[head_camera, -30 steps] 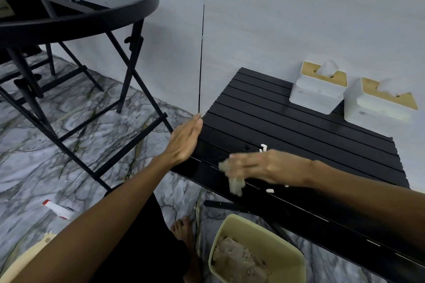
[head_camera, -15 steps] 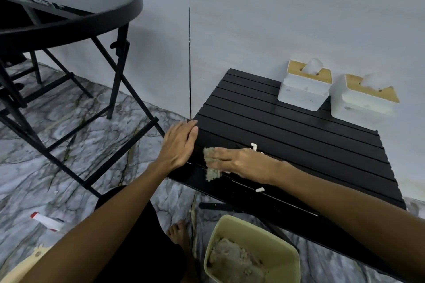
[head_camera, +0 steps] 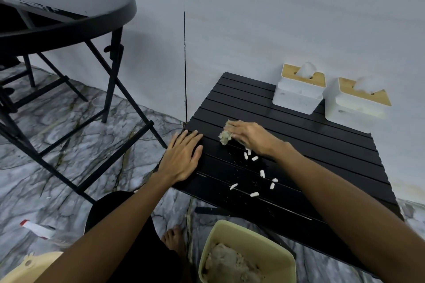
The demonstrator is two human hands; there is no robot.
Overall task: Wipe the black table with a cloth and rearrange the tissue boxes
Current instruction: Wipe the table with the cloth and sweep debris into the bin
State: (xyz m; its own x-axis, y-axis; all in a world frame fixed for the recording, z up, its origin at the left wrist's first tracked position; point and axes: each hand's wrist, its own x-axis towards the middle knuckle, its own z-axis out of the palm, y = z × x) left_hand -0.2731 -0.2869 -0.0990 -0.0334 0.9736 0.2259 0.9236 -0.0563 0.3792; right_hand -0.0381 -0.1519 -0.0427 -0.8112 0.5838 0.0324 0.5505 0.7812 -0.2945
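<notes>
Against the grey wall, on the marble floor:
Round table (head_camera: pixel 69 7): black, on folding legs, at the far left, well apart from the low table.
Low table (head_camera: pixel 322 156): black and slatted, its far edge against the wall and its left corner near the wall seam.
Bin (head_camera: pixel 271 239): pale yellow, on the floor just below the low table's near edge, with crumpled greyish stuff inside.
Tissue boxes: two white boxes with wooden lids stand side by side at the far right corner of the table; the left box (head_camera: pixel 299 94) sits just beside the right box (head_camera: pixel 358 103), a tissue sticking up from each.
Left hand (head_camera: pixel 181 158): flat and empty, palm down, fingers spread, resting on the table's left edge.
Right hand (head_camera: pixel 250 135): clenched around the cloth, pressing it onto the slats towards the table's left side, just right of the left hand.
Cloth (head_camera: pixel 226 136): small, beige, bunched, poking out beyond the fingertips and touching the table.
Crumbs (head_camera: pixel 262 173): small white bits scattered on the slats between the right hand and the near edge.
</notes>
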